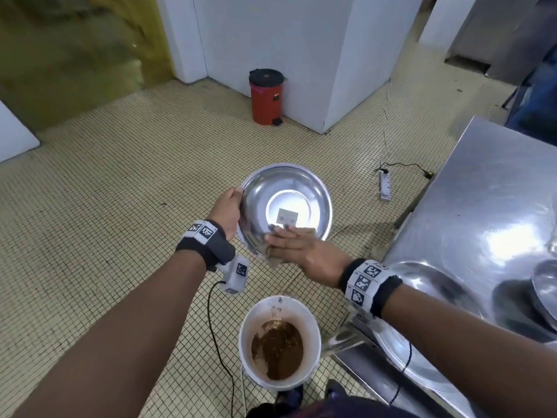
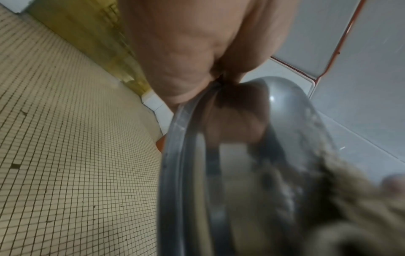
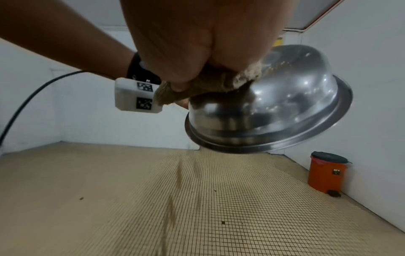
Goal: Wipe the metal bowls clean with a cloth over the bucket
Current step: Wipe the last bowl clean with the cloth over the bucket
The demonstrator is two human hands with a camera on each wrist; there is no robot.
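A metal bowl (image 1: 286,188) hangs upside down above the tiled floor, its base with a barcode sticker facing me. My left hand (image 1: 233,208) grips its left rim, thumb on the outside; the left wrist view shows that hand (image 2: 186,52) curled over the bowl's (image 2: 285,107) edge. My right hand (image 1: 294,244) lies with straight fingers on a beige cloth (image 1: 273,260), pressing it against the bowl's near outer wall. In the right wrist view the thumb pinches the cloth (image 3: 219,81) against the bowl (image 3: 285,107). A white bucket (image 1: 250,321) with brown residue stands on the floor, nearer to me than the bowl.
A steel table (image 1: 482,191) fills the right side, with more metal bowls (image 1: 545,285) on it. A red pedal bin (image 1: 266,98) stands by the white wall. A power strip (image 1: 385,185) and cables lie on the floor by the table.
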